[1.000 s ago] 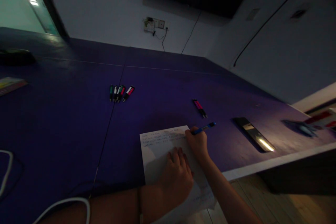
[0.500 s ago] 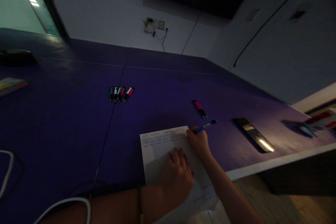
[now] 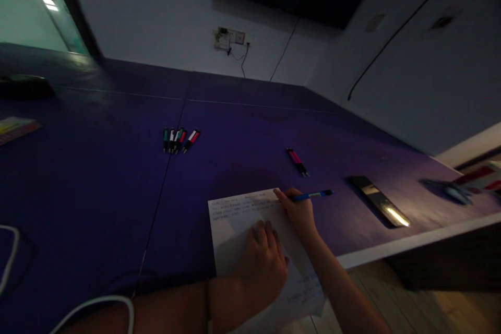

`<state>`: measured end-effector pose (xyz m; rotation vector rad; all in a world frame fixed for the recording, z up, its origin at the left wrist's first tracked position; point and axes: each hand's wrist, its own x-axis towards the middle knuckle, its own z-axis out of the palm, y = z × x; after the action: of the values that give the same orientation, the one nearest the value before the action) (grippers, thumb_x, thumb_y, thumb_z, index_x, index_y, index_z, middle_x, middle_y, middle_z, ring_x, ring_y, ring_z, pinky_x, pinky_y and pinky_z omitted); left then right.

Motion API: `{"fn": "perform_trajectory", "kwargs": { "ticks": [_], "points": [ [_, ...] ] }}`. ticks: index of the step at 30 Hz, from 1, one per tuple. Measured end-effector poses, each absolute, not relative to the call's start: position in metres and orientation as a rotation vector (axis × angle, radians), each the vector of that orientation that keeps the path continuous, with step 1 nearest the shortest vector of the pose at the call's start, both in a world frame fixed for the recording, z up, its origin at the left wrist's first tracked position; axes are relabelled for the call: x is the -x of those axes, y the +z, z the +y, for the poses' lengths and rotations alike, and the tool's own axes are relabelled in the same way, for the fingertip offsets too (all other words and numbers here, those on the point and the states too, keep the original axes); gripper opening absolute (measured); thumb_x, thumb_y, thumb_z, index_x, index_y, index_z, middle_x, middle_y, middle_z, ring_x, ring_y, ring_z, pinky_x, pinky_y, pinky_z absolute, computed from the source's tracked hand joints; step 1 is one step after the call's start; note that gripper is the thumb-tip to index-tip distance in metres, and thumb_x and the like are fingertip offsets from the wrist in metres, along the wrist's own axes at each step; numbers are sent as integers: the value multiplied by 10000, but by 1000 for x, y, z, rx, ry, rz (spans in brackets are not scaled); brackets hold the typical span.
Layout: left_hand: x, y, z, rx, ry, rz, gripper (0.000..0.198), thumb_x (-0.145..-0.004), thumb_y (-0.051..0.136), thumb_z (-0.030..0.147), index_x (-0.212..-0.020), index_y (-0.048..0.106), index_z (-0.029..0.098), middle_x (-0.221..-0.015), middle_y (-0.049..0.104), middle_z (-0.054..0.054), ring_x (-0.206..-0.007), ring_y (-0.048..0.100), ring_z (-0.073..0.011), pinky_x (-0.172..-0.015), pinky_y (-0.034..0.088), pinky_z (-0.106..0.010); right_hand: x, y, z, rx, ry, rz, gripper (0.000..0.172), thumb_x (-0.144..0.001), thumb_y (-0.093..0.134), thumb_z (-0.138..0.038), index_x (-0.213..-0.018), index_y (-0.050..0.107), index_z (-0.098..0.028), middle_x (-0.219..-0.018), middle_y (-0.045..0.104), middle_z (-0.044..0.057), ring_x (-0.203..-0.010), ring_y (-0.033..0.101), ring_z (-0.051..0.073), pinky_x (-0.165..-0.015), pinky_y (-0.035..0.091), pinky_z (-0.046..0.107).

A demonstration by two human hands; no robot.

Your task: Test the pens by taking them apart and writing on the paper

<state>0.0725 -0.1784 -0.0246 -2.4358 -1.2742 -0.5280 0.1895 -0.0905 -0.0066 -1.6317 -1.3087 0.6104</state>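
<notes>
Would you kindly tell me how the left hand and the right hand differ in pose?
The left hand lies palm down, while the right hand grips a blue pen. The left hand is over the middle of the paper; the right hand is by its far right corner. Both are bare.

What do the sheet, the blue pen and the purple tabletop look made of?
Sheet: matt paper, judging by its white, glare-free surface and handwriting.
Blue pen: probably plastic, from its coloured barrel; finish unclear in dim light.
Purple tabletop: perhaps laminate or painted board, satin, with soft sheen and straight seams.
</notes>
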Motion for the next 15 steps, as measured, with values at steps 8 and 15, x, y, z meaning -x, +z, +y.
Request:
{"fn": "perform_trajectory", "kwargs": {
  "ticks": [8,15],
  "points": [
    [-70,-19,-178,2444,-528,-1272,394,-791,371,320,-967,598,51,-1033,574,-180,-928,526,-284,-722,435,-392,-193,-13,-87,1764,428,-1380,271,-595,486,-360,-417,381,-184,-378,303,-63,-409,285,80,-396,227,216],
    [-72,-23,-178,2421,-536,-1285,380,-794,363,318,-964,603,77,-1028,581,-161,-934,525,-278,-722,430,-399,-192,-12,-88,1786,402,-1400,251,-586,464,-340,-412,369,-186,-377,312,-57,-409,297,84,-402,240,220]
  ]
}}
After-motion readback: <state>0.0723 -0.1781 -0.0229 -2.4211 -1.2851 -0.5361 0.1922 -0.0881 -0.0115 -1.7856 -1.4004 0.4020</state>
